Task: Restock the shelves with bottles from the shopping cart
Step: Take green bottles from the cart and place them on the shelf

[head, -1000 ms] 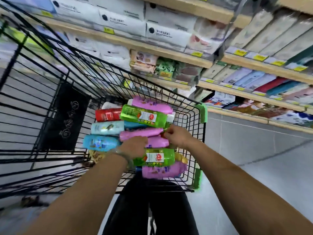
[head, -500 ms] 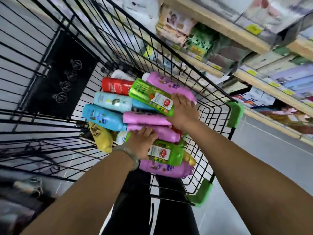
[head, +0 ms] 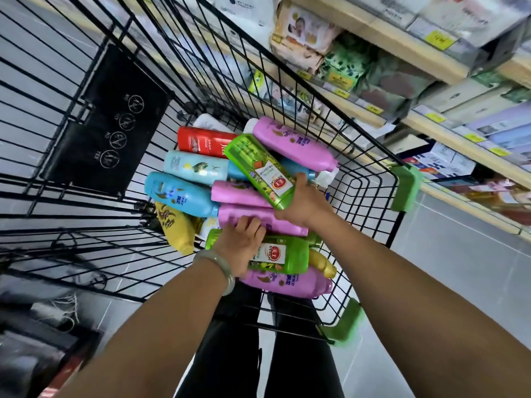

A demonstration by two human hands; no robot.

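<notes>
Our left grip (head: 241, 248) wraps the near green bottle (head: 283, 255) lying in the cart (head: 405, 188); our right grip (head: 304, 206) clamps the far green bottle (head: 255, 165) — tilted over the pile of bottles (head: 238, 193) — with stocked shelves (head: 451, 140) beyond.

Floor: grey tiles (head: 448, 282) with thin pale seams and a soft sheen.
Shelves (head: 385, 35): pale wooden boards in tiers at the upper right, slanting across the view.
Price tags (head: 438, 39): small yellow slips along the shelf edges.
Stock: white boxes (head: 459, 93), green packs (head: 344, 64), a pink-and-cream pack (head: 301, 27) and lilac boxes (head: 502, 124), packed close together.
Lower left corner: dark clutter with a tangle of white cord (head: 64, 311), too blurred to make out.
Light: bright and even.
</notes>
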